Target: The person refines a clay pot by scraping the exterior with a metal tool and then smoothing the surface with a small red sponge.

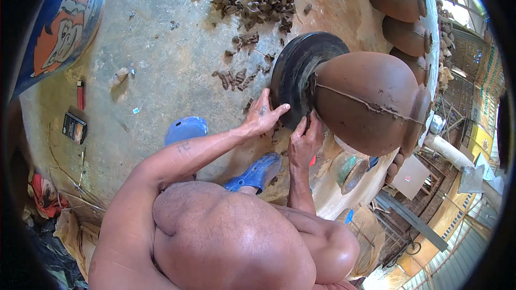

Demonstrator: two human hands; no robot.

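Observation:
A large brown clay pot with a raised seam along its side stands with its base on a round black turntable. My left hand touches the turntable's rim, its thumb spread away from the fingers. At the pot's base, where clay meets turntable, my right hand has its fingers bent and drawn together. Whatever they may hold there is too small to make out. A flared rim closes off the pot's far end.
Dark clay scraps lie heaped on the floor beyond the turntable. Several similar pots line the upper right. A blue paint bucket stands at left, near a red lighter and a small black box. Blue clogs are below my hands.

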